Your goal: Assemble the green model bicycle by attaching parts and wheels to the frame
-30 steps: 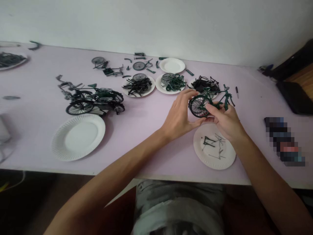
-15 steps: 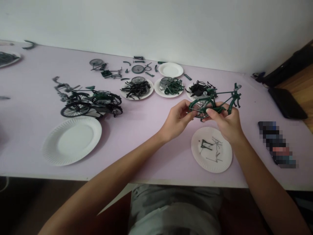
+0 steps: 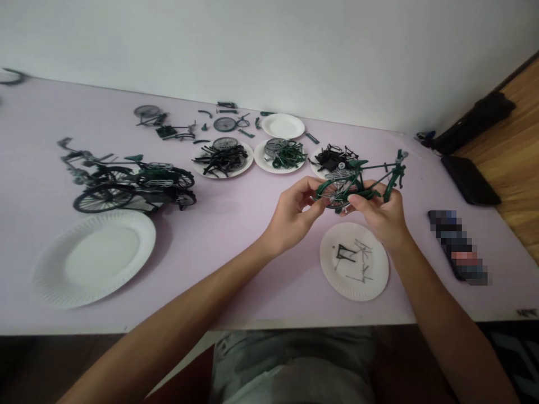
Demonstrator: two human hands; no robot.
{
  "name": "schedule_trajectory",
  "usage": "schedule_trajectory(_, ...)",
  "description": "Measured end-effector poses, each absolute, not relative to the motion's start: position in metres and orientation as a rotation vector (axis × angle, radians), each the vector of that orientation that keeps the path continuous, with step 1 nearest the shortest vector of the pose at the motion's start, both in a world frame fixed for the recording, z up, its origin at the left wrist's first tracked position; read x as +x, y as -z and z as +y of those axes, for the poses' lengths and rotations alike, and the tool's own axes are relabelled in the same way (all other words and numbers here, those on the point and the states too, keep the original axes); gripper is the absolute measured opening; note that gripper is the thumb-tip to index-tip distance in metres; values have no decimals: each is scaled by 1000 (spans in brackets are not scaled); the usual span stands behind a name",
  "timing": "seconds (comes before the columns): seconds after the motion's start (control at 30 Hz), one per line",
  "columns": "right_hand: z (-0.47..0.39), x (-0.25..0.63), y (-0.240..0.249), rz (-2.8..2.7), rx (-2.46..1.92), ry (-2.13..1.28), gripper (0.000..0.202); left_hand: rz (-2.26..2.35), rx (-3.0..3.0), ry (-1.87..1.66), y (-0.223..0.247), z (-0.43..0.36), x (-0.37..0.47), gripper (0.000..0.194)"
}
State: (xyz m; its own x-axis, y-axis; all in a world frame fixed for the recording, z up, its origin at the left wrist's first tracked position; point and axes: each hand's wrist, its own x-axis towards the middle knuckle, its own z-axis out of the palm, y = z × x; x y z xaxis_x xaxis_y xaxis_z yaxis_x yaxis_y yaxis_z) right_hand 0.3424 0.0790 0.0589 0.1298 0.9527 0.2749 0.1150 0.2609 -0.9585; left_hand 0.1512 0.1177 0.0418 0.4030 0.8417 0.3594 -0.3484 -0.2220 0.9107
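Both hands hold a green model bicycle (image 3: 377, 168) above the table, its handlebar end pointing right. My left hand (image 3: 297, 210) is closed on the rear wheel at its left side, thumb and fingers near the hub. My right hand (image 3: 381, 210) grips the lower frame, with its thumb by the pedal area; its other fingers are partly hidden behind the frame. A front wheel does not show at the fork. Just below lies a white paper plate (image 3: 328, 275) with a small black frame-shaped part and several thin wire-like pieces on it.
Assembled model bicycles (image 3: 135, 179) stand at the left behind a larger paper plate (image 3: 101, 252). Plates of black parts (image 3: 223, 160) and green parts (image 3: 290, 157) sit farther back, among loose pieces. A pixelated phone-like object (image 3: 457, 247) and a black case (image 3: 469, 179) lie right.
The camera view has shifted slightly, so the table things appear farther left. The bicycle stays in both hands, tilted a little differently, and a small light piece shows below its rear wheel.
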Motion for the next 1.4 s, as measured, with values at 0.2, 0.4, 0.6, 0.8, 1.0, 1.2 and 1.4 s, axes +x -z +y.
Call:
schedule_trajectory(0.2, 78, 342, -59, -1246, -1121, -887, 19, 488, 1402, -1159, -41, 117, 150, 10)
schedule_trajectory(0.4, 77, 340, -59, -1252, -1130, -897, 23, 470, 1460, -1140, -40, 119, 148, 9)
schedule_trajectory(0.6, 79, 342, -59, -1215, -1163, -914, 28, 503, 1522, -1070, -38, 118, 149, 32)
schedule_trajectory(0.8, 77, 341, -62, -1233, -1194, -905, 29, 528, 1466, -1076, -37, 116, 153, 56)
schedule_trajectory(1.0, 78, 340, -61, -1260, -1218, -934, 33, 585, 1448, -1041, -42, 114, 154, 41)
schedule_trajectory(1.2, 78, 338, -60, -1347, -1238, -890, 30, 577, 1461, -1002, -43, 115, 151, 44)
schedule_trajectory(1.4, 77, 337, -60, -1344, -1241, -917, 31, 551, 1501, -1013, -43, 116, 150, 48)
